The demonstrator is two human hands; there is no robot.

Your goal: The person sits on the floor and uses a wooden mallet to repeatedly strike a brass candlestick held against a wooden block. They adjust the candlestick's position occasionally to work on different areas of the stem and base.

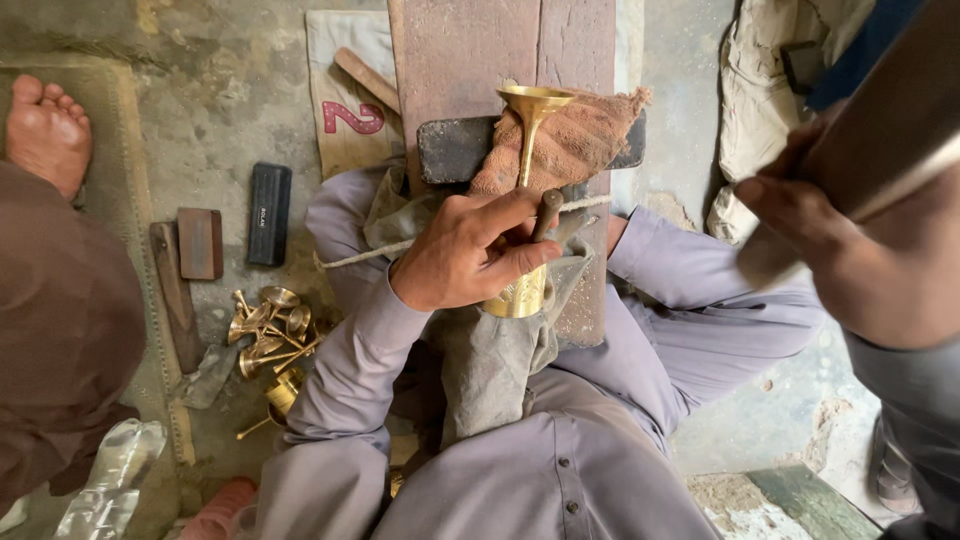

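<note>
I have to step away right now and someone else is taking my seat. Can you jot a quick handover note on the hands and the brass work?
Left hand: closed on a small punch-like tool, its tip on the brass trumpet-shaped piece, pinning it against the wooden board.
Right hand: raised at the right, gripping a blurred mallet-like tool.
Piece lies on an orange cloth; engraving shows on its lower body.
More brass pieces piled on the floor to the left; whether they are finished cannot be told.

Wearer's clothing: loose grey-lilac tunic with a buttoned front placket [568, 480], long sleeves [350, 370] ending in plain cuffs, matching trousers [720, 310]; both hands bare, no rings visible.
</note>
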